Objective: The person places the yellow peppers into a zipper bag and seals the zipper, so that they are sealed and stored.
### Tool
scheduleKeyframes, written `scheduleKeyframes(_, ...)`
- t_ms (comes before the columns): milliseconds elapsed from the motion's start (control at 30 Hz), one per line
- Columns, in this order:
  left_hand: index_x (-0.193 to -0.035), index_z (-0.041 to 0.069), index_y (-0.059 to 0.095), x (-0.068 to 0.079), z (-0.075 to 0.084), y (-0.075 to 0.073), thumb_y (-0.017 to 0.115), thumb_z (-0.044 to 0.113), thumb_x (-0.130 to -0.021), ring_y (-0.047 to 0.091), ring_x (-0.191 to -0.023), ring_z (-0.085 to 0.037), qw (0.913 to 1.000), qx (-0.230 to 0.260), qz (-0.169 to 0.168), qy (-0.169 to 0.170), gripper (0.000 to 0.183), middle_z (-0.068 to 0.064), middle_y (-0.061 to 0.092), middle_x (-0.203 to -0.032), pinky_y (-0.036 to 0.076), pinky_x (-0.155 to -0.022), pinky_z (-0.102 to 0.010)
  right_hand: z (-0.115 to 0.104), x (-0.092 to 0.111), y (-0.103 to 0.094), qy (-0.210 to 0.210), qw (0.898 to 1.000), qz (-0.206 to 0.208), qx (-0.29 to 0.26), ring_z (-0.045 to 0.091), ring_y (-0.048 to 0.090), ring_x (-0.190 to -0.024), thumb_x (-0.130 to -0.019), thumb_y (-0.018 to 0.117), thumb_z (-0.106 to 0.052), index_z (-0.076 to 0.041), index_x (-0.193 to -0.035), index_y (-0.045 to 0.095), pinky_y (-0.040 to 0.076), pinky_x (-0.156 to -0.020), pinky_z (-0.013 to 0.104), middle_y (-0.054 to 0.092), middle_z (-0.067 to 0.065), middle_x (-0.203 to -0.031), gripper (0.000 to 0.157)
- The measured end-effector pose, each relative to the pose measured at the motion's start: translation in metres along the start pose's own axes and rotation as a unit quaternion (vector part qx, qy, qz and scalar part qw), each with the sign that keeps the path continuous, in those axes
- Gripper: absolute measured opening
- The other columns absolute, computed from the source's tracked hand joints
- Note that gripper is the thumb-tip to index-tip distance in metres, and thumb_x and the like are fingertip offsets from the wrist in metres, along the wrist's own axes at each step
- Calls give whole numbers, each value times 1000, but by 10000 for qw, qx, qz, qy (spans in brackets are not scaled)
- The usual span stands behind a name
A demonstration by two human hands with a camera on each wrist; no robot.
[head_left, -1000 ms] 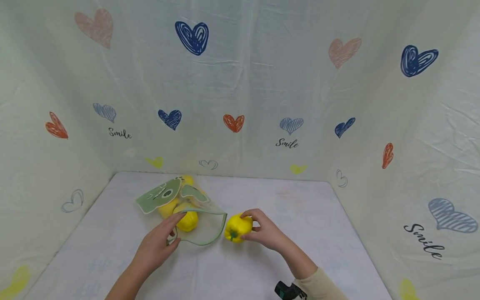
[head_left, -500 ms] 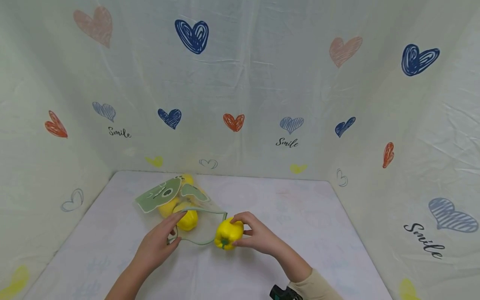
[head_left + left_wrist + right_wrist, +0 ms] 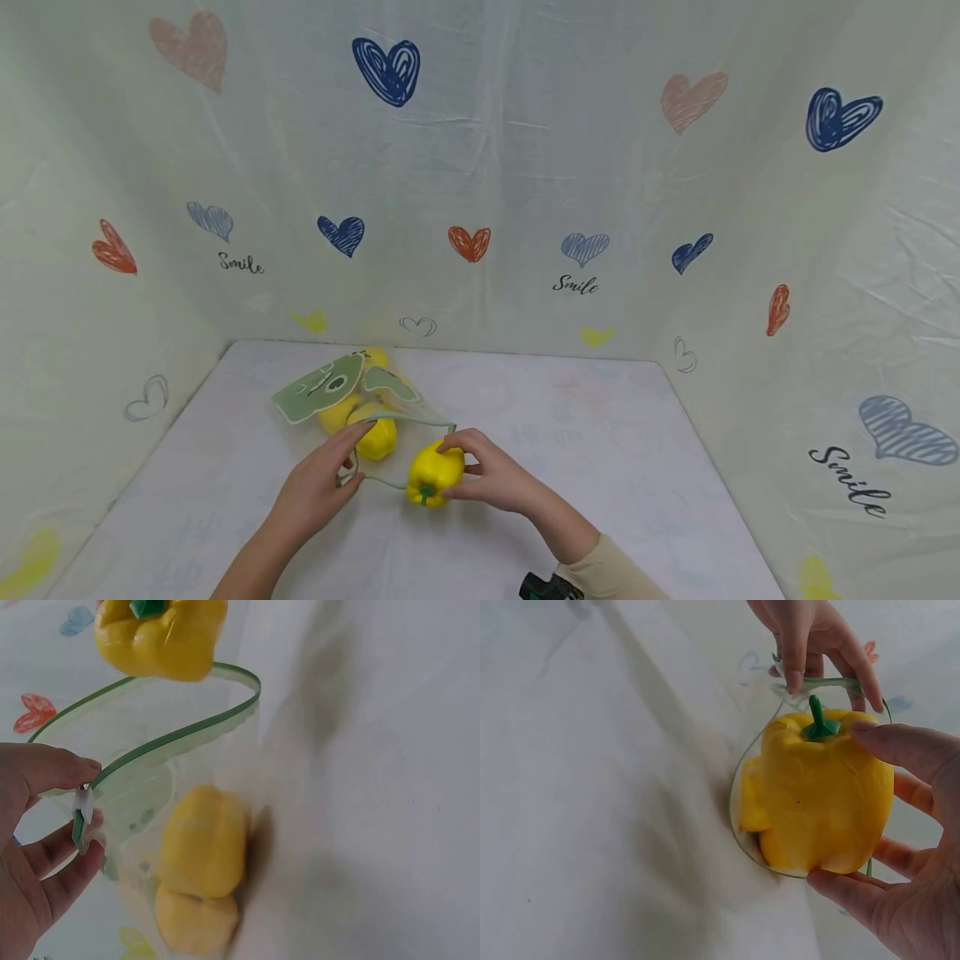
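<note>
My right hand (image 3: 491,475) grips a yellow bell pepper (image 3: 435,473) with a green stem, thumb and fingertips round its side. The pepper overlaps the right part of the open mouth of a clear zip bag (image 3: 176,739) with a green rim. With thumb and fingers, my left hand (image 3: 318,479) pinches that rim at its slider end, as the left wrist view shows. Inside the bag lie several yellow bell peppers (image 3: 204,840), partly hidden behind its green printed panel (image 3: 318,389). In the right wrist view the held pepper (image 3: 825,795) stands in front of the mouth.
A white table (image 3: 600,467) bears the bag, which lies toward its back left. Pale curtain walls with printed hearts (image 3: 469,244) rise behind the table and at both sides. A black device (image 3: 551,587) sits at the right sleeve.
My right hand has carried the yellow bell pepper leftward and slightly nearer, from beside the bag's mouth to in front of it. My left hand stays at the rim.
</note>
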State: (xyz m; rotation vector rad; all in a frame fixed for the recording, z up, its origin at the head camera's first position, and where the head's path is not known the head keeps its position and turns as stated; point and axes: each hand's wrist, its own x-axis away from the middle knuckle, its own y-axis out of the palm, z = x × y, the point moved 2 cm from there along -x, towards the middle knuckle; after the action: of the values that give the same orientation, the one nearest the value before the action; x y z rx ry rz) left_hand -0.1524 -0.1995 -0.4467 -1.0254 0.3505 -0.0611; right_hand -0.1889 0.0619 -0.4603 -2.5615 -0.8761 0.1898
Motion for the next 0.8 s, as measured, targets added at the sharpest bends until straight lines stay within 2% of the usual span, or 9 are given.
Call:
scheduleKeyframes(200,-140,13,51,0,1,0,80,-1,-73,52,-79,-9,9998,78,92,132,74,-2,58,-130,49,-64,-27,-1,-7,7,34,10000,-23,13,19,46,-122,-82,79,-16,-21,-123,57,50,-94,29,46,-3,-129,47)
scheduleKeyframes(800,-140,13,51,-1,0,1,80,-2,-73,54,-80,-10,9998,165,71,113,75,-2,58,-132,51,-67,-28,1,-24,22,137,9994,289,124,18,47,-122,-85,76,-22,-20,-123,57,50,-96,38,47,-3,-131,43)
